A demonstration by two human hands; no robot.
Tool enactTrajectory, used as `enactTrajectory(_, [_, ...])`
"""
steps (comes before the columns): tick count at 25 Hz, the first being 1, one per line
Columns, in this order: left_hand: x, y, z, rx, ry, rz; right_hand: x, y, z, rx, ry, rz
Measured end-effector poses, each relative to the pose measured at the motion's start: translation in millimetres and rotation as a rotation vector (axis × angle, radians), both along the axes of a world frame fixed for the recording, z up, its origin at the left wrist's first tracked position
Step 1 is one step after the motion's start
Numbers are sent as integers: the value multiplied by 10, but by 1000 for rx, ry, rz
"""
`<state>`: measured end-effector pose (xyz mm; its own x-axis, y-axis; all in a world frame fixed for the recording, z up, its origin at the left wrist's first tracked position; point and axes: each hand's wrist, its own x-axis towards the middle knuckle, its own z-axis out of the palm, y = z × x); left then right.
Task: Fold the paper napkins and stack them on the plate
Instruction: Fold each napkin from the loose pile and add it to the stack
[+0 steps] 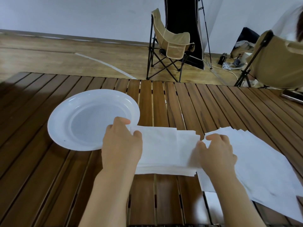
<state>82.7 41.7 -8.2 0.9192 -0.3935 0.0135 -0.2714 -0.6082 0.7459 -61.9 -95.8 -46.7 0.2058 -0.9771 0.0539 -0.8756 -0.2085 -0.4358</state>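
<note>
Folded napkins [165, 149] between both hands' grip

A single head-worn view is given, aimed forward and steeply down over a slatted wooden table [164, 99], which is seen from close above. Both forearms are taken in from the lower edge. The upper part is filled by floor, a folding chair [170, 45] and a wall (bent by the wide-angle lens). No second view is provided.

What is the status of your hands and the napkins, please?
Both hands, left and right, gripping folded white paper napkin stack. Round white plastic plate empty. Nothing in the way.
</note>
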Motion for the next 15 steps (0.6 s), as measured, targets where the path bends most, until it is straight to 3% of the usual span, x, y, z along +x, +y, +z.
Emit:
enactTrajectory(7, [-3, -24, -3, 34, 33, -64, -177, -172, -144, 282, 275, -80])
enactTrajectory(10, [-8, -31, 3, 40, 44, -69, -162, -193, -220, 370, 305, -82])
enactTrajectory(15, [-3, -19, 16, 36, 62, -64, -133, -162, -230, 334, 273, -96])
